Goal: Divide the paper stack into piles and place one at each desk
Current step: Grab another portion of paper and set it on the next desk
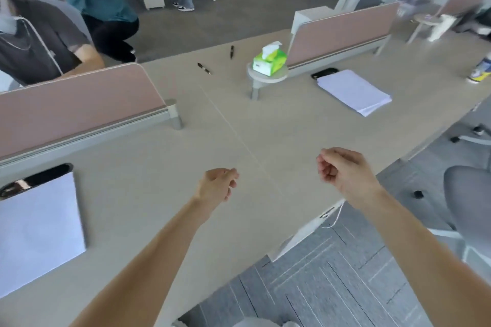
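A white paper pile [39, 228] lies flat on the near-left desk, below a pink divider. A thicker white paper stack [354, 91] rests on the far-right desk beside a black phone [324, 72]. My left hand [219, 186] hovers over the beige desk [186, 167] near the seam, fingers loosely curled, holding nothing. My right hand [342, 170] hangs over the desk's front edge with its fingers curled into a loose fist, also without anything in it. Both hands are well apart from either pile.
A green tissue box [269, 60] sits on a small round stand [265, 78]. Two pens [204, 68] lie beyond the seam. Pink dividers [79, 103] [342, 32] split the desks. A seated person's arm [53, 42] shows at far left, a grey chair [467, 194] at right.
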